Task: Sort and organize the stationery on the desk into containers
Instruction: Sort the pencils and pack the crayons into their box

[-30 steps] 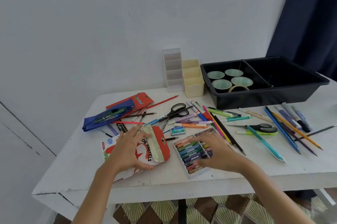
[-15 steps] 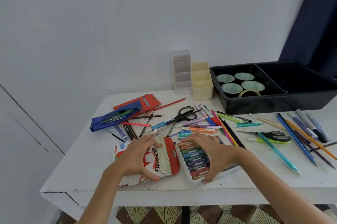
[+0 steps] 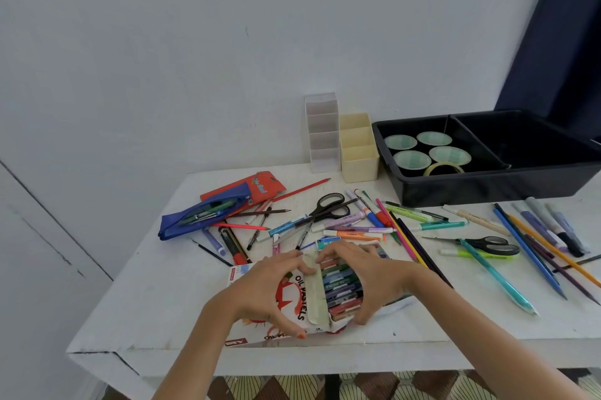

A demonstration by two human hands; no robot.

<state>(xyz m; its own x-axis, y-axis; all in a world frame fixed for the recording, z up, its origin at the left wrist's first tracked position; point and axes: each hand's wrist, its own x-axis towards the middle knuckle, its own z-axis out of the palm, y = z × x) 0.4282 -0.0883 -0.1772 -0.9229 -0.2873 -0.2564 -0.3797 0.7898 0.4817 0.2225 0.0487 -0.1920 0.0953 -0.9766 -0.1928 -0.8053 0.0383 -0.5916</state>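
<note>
An oil pastels box (image 3: 292,298) lies near the table's front edge, its cream flap open toward the right. A white tray of coloured pastels (image 3: 341,285) sits against the box's open end. My left hand (image 3: 263,289) grips the box, fingers on its far edge and thumb at the near edge. My right hand (image 3: 377,276) curls round the tray, fingers over its far end and thumb at the near end.
Pens, pencils and markers (image 3: 383,220) lie scattered across the white table (image 3: 156,308). Two scissors (image 3: 328,206) (image 3: 487,245), a blue pencil case (image 3: 205,214), a clear organizer (image 3: 322,132), a cream organizer (image 3: 357,149) and a black bin (image 3: 487,184) with tape rolls stand behind.
My right hand has slid the pastel tray left until it meets the box's open end. My left hand has shifted its hold on the box. The camera has turned left.
</note>
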